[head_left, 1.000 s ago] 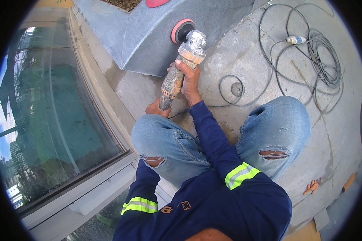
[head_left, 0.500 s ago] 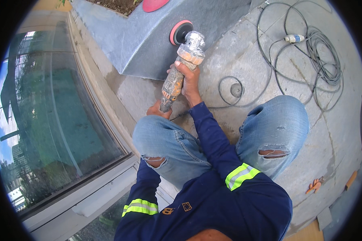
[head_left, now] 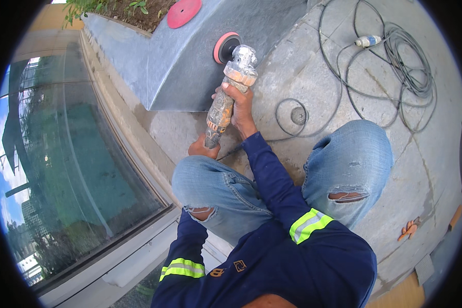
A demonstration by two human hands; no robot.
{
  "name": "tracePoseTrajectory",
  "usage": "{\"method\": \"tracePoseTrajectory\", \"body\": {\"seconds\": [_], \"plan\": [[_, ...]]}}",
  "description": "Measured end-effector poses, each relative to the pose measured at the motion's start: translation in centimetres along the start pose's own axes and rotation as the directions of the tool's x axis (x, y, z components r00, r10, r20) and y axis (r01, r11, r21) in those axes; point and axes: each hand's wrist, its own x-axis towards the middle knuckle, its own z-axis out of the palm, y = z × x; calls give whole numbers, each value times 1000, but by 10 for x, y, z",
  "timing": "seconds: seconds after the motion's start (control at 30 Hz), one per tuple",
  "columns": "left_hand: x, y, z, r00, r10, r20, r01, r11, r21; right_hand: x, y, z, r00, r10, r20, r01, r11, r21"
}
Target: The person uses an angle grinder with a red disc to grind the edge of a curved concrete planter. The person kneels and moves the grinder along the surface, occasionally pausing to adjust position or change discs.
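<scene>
An angle grinder [head_left: 222, 105], worn orange and smeared with grey, is held in both hands. My right hand [head_left: 240, 106] wraps round its body just behind the metal head. At the rear end of the tool, my left hand [head_left: 204, 148] is closed round the narrow handle, partly hidden by my left knee. The grinder's round pad [head_left: 224, 47], black with a pinkish-red rim, is at the sloping side of the grey planter wall [head_left: 190, 82] and appears to touch it. A flat red disc [head_left: 184, 13] lies on the planter's top edge.
Soil and green plants [head_left: 133, 7] fill the planter. A coiled grey cable [head_left: 413, 66] with a white-and-blue connector [head_left: 368, 40] lies on the concrete floor at right. A glass panel [head_left: 82, 154] runs along the left. An orange object [head_left: 409, 229] lies at lower right.
The whole view has shifted a little, showing more of the planter's soil and the red disc. The pad sits slightly further along the wall; both hands keep their grip on the grinder.
</scene>
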Motion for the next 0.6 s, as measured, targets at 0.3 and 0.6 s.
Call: {"method": "tracePoseTrajectory", "body": {"seconds": [0.3,0.6], "plan": [[-8,0,-4,997,-24,-68,12,987,-163,-10,2,13,999,-19,38,21,998,-62],[-8,-7,8,996,68,-52,-70,997,-25,-10,2,-9,997,47,-65,-48,999,-13]]}}
